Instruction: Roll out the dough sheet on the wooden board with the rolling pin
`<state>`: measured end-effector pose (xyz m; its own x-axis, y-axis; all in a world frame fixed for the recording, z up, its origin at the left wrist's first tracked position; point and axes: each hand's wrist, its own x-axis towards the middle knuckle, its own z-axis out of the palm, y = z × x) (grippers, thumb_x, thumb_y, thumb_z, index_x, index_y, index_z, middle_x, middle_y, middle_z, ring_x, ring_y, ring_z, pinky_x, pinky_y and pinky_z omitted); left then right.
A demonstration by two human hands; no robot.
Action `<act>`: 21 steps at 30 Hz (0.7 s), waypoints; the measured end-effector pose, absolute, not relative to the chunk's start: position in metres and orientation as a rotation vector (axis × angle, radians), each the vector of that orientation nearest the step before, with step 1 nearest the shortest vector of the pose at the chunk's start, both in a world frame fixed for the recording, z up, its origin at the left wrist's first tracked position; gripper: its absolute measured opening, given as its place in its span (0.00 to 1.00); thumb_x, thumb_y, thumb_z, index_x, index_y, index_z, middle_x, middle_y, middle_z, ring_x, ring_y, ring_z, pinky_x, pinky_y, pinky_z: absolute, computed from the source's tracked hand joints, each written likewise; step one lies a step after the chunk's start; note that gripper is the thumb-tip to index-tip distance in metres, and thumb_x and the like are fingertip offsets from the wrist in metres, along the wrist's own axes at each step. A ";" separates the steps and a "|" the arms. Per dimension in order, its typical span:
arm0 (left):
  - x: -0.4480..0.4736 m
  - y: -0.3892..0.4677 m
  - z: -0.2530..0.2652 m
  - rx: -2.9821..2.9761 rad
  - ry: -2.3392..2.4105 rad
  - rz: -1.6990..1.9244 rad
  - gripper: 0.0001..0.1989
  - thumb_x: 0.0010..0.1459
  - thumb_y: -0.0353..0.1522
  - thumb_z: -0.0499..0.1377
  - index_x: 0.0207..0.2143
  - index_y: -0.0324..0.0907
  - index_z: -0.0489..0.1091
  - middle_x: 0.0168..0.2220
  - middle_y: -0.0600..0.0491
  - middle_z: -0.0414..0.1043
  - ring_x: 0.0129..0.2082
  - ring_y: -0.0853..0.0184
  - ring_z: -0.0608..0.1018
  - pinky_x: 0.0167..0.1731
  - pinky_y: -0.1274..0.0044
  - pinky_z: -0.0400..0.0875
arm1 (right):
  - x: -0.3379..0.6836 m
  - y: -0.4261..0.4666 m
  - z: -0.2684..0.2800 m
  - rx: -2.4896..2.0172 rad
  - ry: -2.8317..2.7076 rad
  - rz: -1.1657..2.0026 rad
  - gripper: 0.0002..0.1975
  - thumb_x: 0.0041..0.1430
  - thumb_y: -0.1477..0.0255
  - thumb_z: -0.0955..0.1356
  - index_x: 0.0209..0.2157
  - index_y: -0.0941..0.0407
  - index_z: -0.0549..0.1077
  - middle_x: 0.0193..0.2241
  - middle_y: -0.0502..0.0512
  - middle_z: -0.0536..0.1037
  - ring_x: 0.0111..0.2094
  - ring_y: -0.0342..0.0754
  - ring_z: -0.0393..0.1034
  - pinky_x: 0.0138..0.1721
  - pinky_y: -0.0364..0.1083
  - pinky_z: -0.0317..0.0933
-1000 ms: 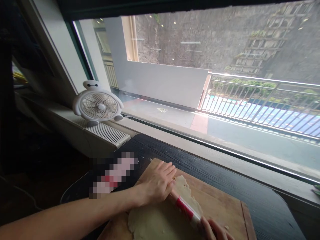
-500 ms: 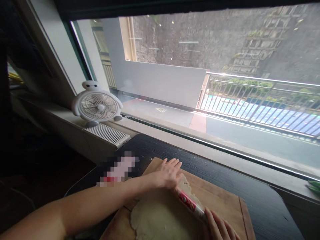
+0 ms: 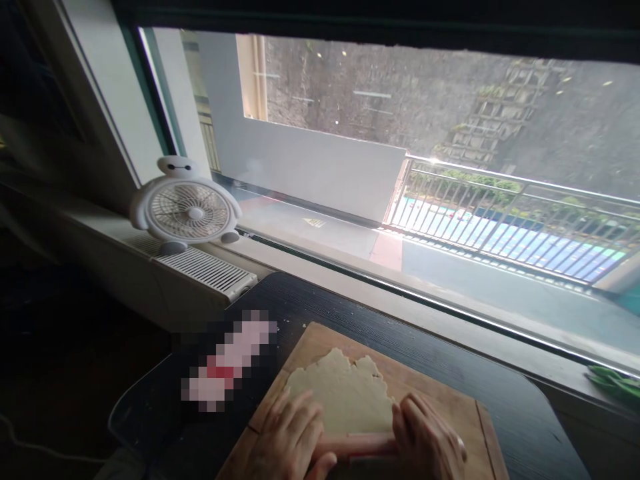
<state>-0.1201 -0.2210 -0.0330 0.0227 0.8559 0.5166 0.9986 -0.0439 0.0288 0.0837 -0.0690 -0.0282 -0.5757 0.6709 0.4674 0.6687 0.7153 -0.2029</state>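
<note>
A thin, irregular sheet of pale dough [image 3: 345, 387] lies on a wooden board [image 3: 425, 393], with cracked, ragged edges at the far side. Across its near part lies a pinkish, label-wrapped cylinder [image 3: 357, 445]; its exact kind is not clear. My left hand [image 3: 290, 433] covers the cylinder's left end, fingers reaching forward over the dough and thumb on the near side. At the other end, my right hand [image 3: 427, 437] has its fingers curled around the cylinder. Both ends are hidden under my hands.
The board rests on a dark table [image 3: 520, 413] against the window sill [image 3: 430, 320]. A blurred pink and red item [image 3: 230, 360] lies left of the board. Further left, a white fan [image 3: 190, 210] stands on a radiator [image 3: 210, 270]. Something green [image 3: 613, 381] sits at the far right.
Both hands and the cylinder have come back toward me, and the cylinder has turned from slanting to nearly crosswise. The dough's far part is now uncovered. The view has shifted slightly.
</note>
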 end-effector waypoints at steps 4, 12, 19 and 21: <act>-0.122 -0.208 -0.015 -1.961 -2.063 -0.731 0.07 0.56 0.33 0.51 0.35 0.46 0.68 0.39 0.55 0.71 0.46 0.64 0.70 0.52 0.63 0.59 | 0.016 -0.019 -0.008 -1.148 -2.443 0.078 0.21 0.62 0.66 0.54 0.18 0.56 0.62 0.18 0.48 0.65 0.20 0.39 0.57 0.25 0.40 0.46; -0.125 -0.211 -0.009 -1.968 -1.912 -0.787 0.15 0.54 0.37 0.54 0.45 0.48 0.66 0.38 0.54 0.71 0.40 0.64 0.72 0.47 0.65 0.65 | -0.001 -0.013 -0.010 -1.143 -2.423 0.114 0.18 0.61 0.66 0.55 0.22 0.56 0.66 0.24 0.49 0.68 0.24 0.39 0.60 0.27 0.40 0.48; -0.128 -0.215 -0.017 -2.017 -1.916 -0.897 0.17 0.52 0.39 0.56 0.46 0.48 0.66 0.33 0.55 0.71 0.34 0.66 0.72 0.46 0.65 0.66 | 0.064 -0.058 -0.016 -1.058 -2.515 0.156 0.14 0.59 0.69 0.55 0.36 0.52 0.70 0.40 0.51 0.71 0.39 0.45 0.64 0.35 0.43 0.54; -0.130 -0.214 -0.013 -2.035 -1.956 -0.921 0.16 0.53 0.39 0.56 0.45 0.47 0.66 0.32 0.55 0.70 0.34 0.66 0.72 0.45 0.65 0.66 | 0.053 -0.053 -0.014 -1.068 -2.509 0.166 0.15 0.59 0.69 0.54 0.36 0.52 0.70 0.40 0.51 0.71 0.39 0.46 0.64 0.35 0.44 0.54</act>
